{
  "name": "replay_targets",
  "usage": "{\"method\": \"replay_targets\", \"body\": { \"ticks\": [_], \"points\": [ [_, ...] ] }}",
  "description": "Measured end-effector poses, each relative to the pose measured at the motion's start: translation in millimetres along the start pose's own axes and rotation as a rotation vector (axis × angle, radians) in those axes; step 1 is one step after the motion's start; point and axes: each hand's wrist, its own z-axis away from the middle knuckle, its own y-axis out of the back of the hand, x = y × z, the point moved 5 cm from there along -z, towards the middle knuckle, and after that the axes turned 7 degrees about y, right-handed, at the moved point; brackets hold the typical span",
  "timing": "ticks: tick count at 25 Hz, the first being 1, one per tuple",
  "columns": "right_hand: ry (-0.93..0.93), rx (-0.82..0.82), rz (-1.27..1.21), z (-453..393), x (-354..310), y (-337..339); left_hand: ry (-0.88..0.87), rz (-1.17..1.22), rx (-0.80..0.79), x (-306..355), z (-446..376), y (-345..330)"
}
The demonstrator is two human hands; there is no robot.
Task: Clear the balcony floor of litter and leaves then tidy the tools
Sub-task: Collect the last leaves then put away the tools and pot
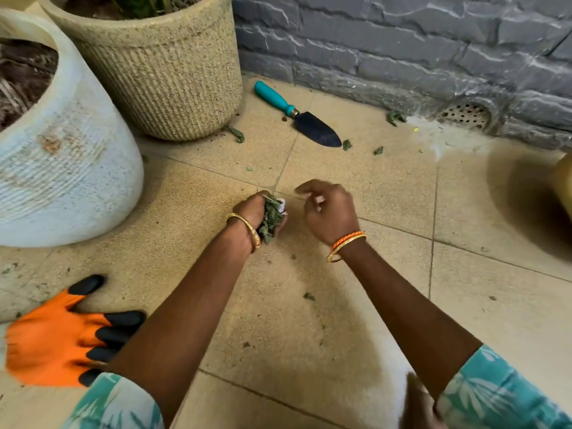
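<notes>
My left hand (251, 209) grips a bunch of green leaves (271, 219) with a scrap of white litter, low over the tiled balcony floor (387, 196). Just to its right, my right hand (328, 212) hovers with loosely curled fingers and holds nothing. A trowel (297, 114) with a teal handle and dark blade lies on the tiles near the wall. An orange glove (58, 339) with black fingertips lies at the lower left. Loose leaves lie by the trowel tip (347, 144), beside the beige pot (236, 134) and near the wall (395, 117).
A beige ribbed pot (161, 66) and a pale blue pot (62, 168) stand at the left. A grey stone wall (402, 41) with a round drain grate (467, 114) runs along the back. Part of a tan object (563, 184) shows at the right edge.
</notes>
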Motion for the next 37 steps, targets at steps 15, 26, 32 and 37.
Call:
{"method": "replay_targets", "body": {
  "ticks": [15, 26, 32, 37],
  "points": [
    [-0.01, -0.071, 0.529, -106.8, 99.3, 11.0, -0.107, 0.0, 0.097, 18.6, -12.6, -42.3],
    [-0.539, 0.018, -0.662, -72.5, 99.3, 44.9, -0.069, -0.146, -0.086, 1.2, -13.1, -102.8],
    [-0.446, -0.075, -0.551, -52.1, 95.3, 45.5, -0.075, -0.229, -0.041, 4.5, -2.6, -117.9],
    [-0.193, -0.255, -0.313, -66.1, 87.1, 49.7, -0.116, -0.273, 0.04, 24.6, -9.5, -113.0]
  ]
}}
